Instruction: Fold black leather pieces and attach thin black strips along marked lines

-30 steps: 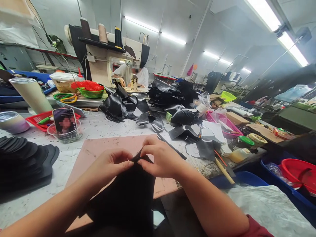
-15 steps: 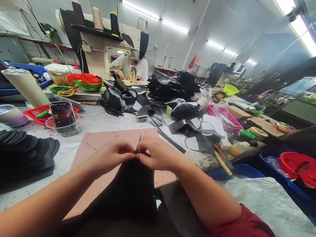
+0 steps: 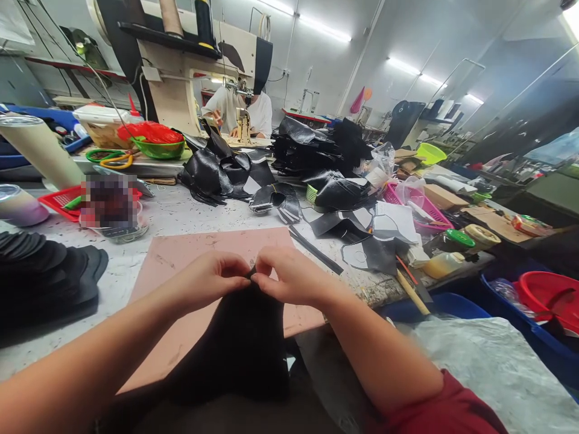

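A black piece of sheet material, leather or fabric, hangs down from my fingers over the near edge of the table. My left hand pinches its top edge between thumb and fingers. Right beside it, my right hand pinches the same edge, and the fingertips of both hands nearly meet. Between them the edge is bunched or folded; the fingers hide its exact shape. Beneath the hands lies a pink board on the white table.
To the left sits a stack of black cut pieces. Black leather pieces lie at the back, before a sewing machine with a person behind it. On the right are a wooden-handled tool, jars and a pink basket.
Both hands keep their pinch on the black piece, with the fingertips slightly shifted. The thin strip that stuck up between them no longer shows. The camera view has tilted slightly.
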### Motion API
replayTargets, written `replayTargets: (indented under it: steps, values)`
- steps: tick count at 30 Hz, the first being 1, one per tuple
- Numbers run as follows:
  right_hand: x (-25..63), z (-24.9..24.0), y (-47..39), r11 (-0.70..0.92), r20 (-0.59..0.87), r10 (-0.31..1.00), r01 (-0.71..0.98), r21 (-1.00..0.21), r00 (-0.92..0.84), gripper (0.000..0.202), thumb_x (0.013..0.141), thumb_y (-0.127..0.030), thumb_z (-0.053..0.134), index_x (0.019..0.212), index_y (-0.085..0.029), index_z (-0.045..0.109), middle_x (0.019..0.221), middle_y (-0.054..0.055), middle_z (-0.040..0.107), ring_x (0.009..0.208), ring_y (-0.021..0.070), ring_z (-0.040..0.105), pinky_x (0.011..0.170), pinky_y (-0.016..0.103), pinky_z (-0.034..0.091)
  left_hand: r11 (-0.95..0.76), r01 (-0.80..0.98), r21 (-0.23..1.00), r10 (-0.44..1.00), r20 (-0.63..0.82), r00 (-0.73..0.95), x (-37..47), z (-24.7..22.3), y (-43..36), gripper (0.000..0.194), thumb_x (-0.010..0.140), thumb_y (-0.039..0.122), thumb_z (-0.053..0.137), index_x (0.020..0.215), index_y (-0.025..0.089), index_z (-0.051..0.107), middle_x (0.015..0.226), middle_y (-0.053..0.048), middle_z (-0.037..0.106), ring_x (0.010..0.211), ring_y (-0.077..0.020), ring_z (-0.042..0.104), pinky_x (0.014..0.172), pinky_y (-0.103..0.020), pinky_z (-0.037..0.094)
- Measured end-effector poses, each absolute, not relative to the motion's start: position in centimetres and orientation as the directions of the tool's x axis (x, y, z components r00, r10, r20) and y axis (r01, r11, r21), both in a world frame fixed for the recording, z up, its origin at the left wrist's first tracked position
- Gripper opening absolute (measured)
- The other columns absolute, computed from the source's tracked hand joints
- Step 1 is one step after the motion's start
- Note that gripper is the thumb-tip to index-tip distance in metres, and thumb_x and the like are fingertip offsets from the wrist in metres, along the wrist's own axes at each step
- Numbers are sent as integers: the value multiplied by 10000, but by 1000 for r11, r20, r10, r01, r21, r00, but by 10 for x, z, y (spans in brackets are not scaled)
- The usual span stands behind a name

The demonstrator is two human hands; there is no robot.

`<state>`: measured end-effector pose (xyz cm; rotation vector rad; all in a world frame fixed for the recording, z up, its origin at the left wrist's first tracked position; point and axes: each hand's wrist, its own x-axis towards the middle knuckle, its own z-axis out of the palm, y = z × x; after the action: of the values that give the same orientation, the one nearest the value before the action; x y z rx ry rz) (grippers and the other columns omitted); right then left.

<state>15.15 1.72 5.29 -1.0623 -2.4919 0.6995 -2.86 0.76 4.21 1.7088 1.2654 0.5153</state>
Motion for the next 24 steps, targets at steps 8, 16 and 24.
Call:
replayTargets:
  steps: [8,16,24]
  values:
    - [154,44,20,541,84,765,566,-622,-639,69,756,-139,588,696,-155,559,704,-7,600,664,108,517,590,221,344,-46,504,862,862,-221,456,-34,35,12,183,642,289,558,758,169,634,723,-4,649,722,-186,568,666,-293,440]
    - [154,37,17,561,108,785,627,-541,-610,106,777,-178,590,685,-166,536,677,-8,570,639,118,494,571,234,320,-105,593,798,847,-241,474,-25,40,11,208,631,322,530,738,174,629,696,-2,643,711,-191,579,649,-282,449]
    - [145,15,19,380,316,924,602,-703,-215,318,668,-373,713,736,-195,459,623,-67,504,551,94,474,559,211,340,-78,537,840,925,-140,353,-25,25,11,288,668,434,562,765,181,661,734,-17,677,746,-211,590,681,-280,442]
